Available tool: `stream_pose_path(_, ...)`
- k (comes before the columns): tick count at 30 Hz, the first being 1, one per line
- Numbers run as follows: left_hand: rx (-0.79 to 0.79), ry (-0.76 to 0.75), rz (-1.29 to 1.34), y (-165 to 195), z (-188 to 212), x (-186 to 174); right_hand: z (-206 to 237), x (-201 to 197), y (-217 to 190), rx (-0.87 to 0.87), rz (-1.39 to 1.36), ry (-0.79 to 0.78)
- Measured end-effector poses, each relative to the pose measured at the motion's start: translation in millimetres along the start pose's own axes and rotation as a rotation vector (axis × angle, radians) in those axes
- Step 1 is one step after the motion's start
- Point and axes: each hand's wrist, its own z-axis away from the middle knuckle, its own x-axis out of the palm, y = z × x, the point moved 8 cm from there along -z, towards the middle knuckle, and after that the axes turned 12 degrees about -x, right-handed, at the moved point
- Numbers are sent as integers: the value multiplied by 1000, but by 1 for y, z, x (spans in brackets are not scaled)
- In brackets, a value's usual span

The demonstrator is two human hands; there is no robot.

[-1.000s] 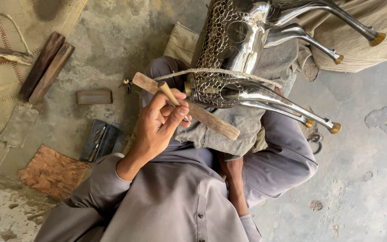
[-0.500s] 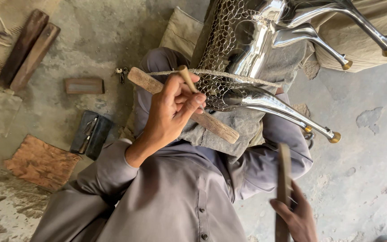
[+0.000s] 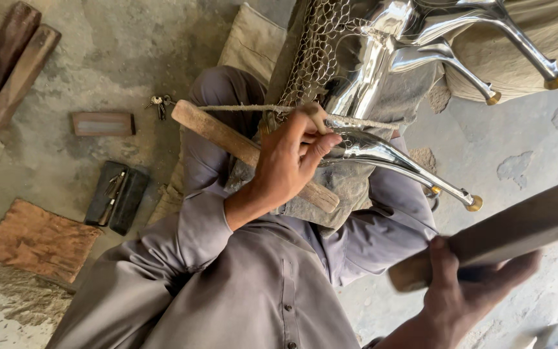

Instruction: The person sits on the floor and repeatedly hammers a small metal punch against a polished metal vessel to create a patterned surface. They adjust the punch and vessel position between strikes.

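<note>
Shiny metal animal figure [image 3: 382,97] lies on its side across the person's lap, on a grey cloth [image 3: 350,187], legs w/ brass-coloured tips pointing right. Wire mesh [image 3: 321,58] wraps its body. Left hand [image 3: 292,158] sits on the figure, fingers curled tight round a small punch-like tool [image 3: 316,116] pressed at the mesh edge; thumb side touches the polished leg. A taut cord [image 3: 247,108] runs across just above the hand. A wooden stick [image 3: 240,145] lies diagonally under that hand, partly hidden by it. Right hand [image 3: 460,291], low right, is clenched round a dark wooden bar [image 3: 518,232], raised well apart from the figure, blurred.

Around, on the concrete floor [image 3: 130,52]: two wooden blocks [image 3: 11,64] top left, small rectangular block [image 3: 103,124], keys [image 3: 159,103] near it, dark pouch w/ tools [image 3: 116,197], brown mat [image 3: 37,240]. Tan sack [image 3: 253,42] behind the knee.
</note>
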Motion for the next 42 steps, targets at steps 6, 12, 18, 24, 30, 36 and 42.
stream_pose_path(6, 153, 86, -9, -1, 9, 3, -90, 70, -74, -381, 854, -404)
stream_pose_path(12, 120, 89, -35, -9, 10, 3, -111, 117, -134, -758, 567, -717)
stream_pose_path(18, 118, 93, -82, -11, 16, 3, -98, 151, -157, -1105, 1213, -855)
stream_pose_path(24, 86, 40, -46, -16, 10, 3, -98, 154, -156, -1000, 1366, -920)
stream_pose_path(30, 212, 1, -130, -9, 7, 6, -100, 128, -153, -939, 1187, -822)
stream_pose_path(36, 340, -98, -322, -11, 0, 15, -99, 103, -124, -655, 873, -804)
stream_pose_path(42, 388, -362, -490, -13, -12, 33, -78, 76, -91, -658, 972, -746)
